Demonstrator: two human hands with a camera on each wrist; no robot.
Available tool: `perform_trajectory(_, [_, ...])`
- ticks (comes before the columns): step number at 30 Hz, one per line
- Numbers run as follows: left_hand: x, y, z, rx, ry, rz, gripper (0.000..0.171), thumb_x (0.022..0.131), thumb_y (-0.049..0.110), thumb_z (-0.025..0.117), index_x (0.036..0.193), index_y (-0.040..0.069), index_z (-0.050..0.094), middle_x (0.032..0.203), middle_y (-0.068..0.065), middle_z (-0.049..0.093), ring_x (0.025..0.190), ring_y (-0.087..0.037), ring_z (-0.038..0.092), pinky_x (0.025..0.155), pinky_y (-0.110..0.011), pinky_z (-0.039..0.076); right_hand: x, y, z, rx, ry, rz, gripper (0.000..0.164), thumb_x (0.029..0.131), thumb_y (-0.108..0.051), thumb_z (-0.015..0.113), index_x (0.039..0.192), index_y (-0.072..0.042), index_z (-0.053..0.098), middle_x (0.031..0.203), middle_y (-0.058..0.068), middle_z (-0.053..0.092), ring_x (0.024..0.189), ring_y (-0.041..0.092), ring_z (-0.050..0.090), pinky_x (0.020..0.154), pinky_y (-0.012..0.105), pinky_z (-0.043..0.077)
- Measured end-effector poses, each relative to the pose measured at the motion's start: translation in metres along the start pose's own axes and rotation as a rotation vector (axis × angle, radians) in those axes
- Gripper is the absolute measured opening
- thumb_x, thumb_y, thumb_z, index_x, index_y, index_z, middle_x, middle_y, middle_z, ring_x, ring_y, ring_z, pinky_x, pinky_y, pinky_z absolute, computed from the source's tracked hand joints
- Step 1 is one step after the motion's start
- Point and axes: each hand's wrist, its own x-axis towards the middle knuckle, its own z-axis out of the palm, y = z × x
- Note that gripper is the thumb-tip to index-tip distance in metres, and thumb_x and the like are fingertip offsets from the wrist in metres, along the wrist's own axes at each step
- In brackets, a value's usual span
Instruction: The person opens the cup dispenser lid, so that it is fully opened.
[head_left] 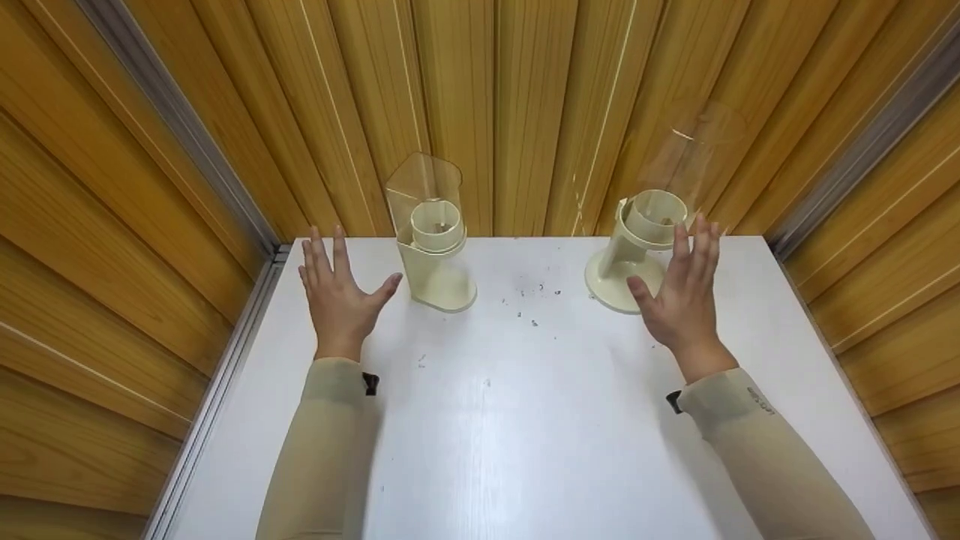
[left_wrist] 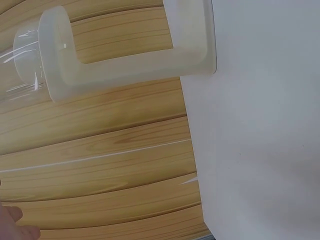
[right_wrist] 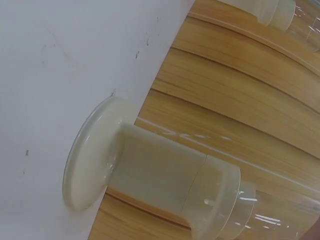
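My left hand (head_left: 341,304) is raised with fingers spread, left of a cream plastic stand (head_left: 439,281). That stand has a flat base, a raised ring and a clear plastic piece (head_left: 424,174) with a slanted top. In the left wrist view its upright (left_wrist: 130,70) shows from the side, and some fingertips (left_wrist: 15,214) enter at the lower left. My right hand (head_left: 686,311), also spread, overlaps a second cream stand (head_left: 609,283) in the head view. This one has a round base and a tall clear tube (head_left: 679,154) above its ring. Neither hand grips anything.
Both stands are near the back edge of a white table (head_left: 480,420). Small dark specks (head_left: 535,323) are scattered between and in front of them. Wood-panelled walls (head_left: 525,112) close in the back and both sides, with metal strips (head_left: 206,142) at the corners.
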Motion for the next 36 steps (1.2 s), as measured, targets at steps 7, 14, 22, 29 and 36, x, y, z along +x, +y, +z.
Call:
perform_trajectory(7, [0.006,0.001,-0.002,-0.092,-0.083,-0.065,0.122,0.092,0.078,0.073,0.184,0.028,0.010,0.194,-0.009,-0.005,0.180,-0.044,0.003,0.142,-0.074,0.017,0.011,-0.019,0.018,0.150,-0.023,-0.043,0.112,0.102,-0.093,0.035,0.175,-0.013,0.008,0.187,0.025,0.008,0.176,0.049,0.006,0.135,0.081,0.028])
perform_trajectory(14, [0.013,-0.008,0.003,-0.324,-0.256,-0.102,0.120,0.099,0.080,0.067,0.183,0.034,-0.005,0.192,-0.003,-0.019,0.179,-0.044,-0.009,0.137,-0.079,0.023,0.025,-0.034,0.037,0.369,-0.143,0.077,0.119,0.100,-0.095,0.038,0.179,-0.014,0.003,0.190,0.016,0.001,0.179,0.039,0.000,0.140,0.079,0.015])
perform_trajectory(22, [0.018,-0.016,0.014,-0.467,-0.402,-0.192,0.110,0.103,0.083,0.054,0.180,0.044,-0.014,0.190,0.006,-0.028,0.178,-0.041,-0.018,0.138,-0.083,0.006,0.038,-0.054,0.079,0.758,-0.350,0.224,0.117,0.103,-0.088,0.046,0.182,-0.017,-0.004,0.191,0.013,-0.010,0.179,0.040,-0.001,0.147,0.062,0.009])
perform_trajectory(29, [0.027,-0.010,0.028,-0.518,-0.450,-0.213,0.105,0.109,0.074,0.056,0.182,0.038,-0.010,0.192,0.000,-0.020,0.179,-0.042,-0.012,0.141,-0.077,0.005,0.042,-0.072,0.106,0.830,-0.399,0.283,0.093,0.114,-0.066,0.044,0.182,-0.017,0.003,0.191,0.014,0.003,0.179,0.037,0.003,0.146,0.066,0.012])
perform_trajectory(36, [0.032,-0.006,0.041,-0.589,-0.459,-0.249,0.101,0.112,0.065,0.056,0.183,0.029,-0.005,0.194,-0.004,-0.011,0.180,-0.039,0.003,0.145,-0.066,0.016,0.048,-0.098,0.134,0.874,-0.376,0.343,0.071,0.119,-0.040,0.046,0.180,-0.013,0.024,0.186,0.014,0.030,0.175,0.039,0.026,0.143,0.064,0.024])
